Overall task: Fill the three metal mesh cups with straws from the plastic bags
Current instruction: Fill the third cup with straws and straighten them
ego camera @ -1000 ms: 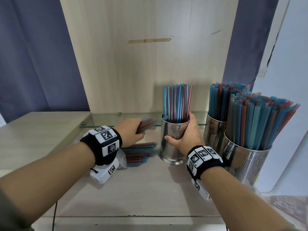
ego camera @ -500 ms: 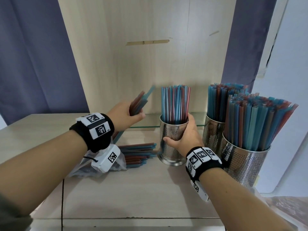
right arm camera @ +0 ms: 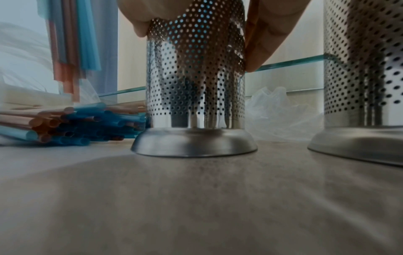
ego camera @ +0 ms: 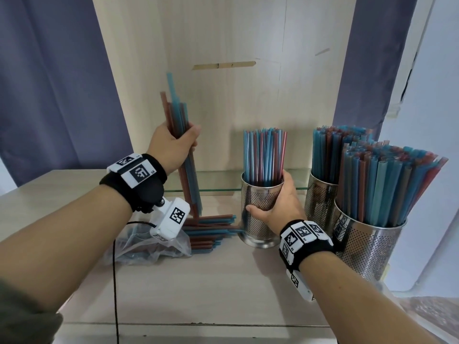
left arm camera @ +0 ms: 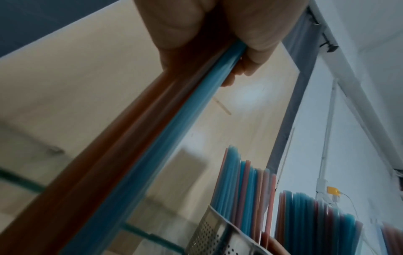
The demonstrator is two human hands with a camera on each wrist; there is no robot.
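My left hand (ego camera: 173, 142) grips a bundle of blue and red straws (ego camera: 178, 112) nearly upright, raised left of the middle mesh cup (ego camera: 260, 209). The wrist view shows the same bundle (left arm camera: 139, 155) running down from my fingers. My right hand (ego camera: 278, 202) wraps round that cup, which stands on the counter and is partly filled with straws (ego camera: 264, 155). Two more mesh cups stand to the right, one behind (ego camera: 318, 202) and one nearer (ego camera: 370, 247), both packed with straws. A clear plastic bag (ego camera: 139, 247) with straws (ego camera: 211, 232) spilling out lies on the counter under my left wrist.
A wooden panel (ego camera: 248, 95) rises behind the cups, with a low glass shelf edge (ego camera: 218, 189) along its foot. Dark curtains hang on both sides. An empty crumpled bag (right arm camera: 281, 110) lies behind the held cup. A white wall (ego camera: 432, 170) closes the right side.
My left hand has lifted the straw bundle from low over the bag and turned it from nearly flat to almost upright. My right hand has kept holding the middle cup.
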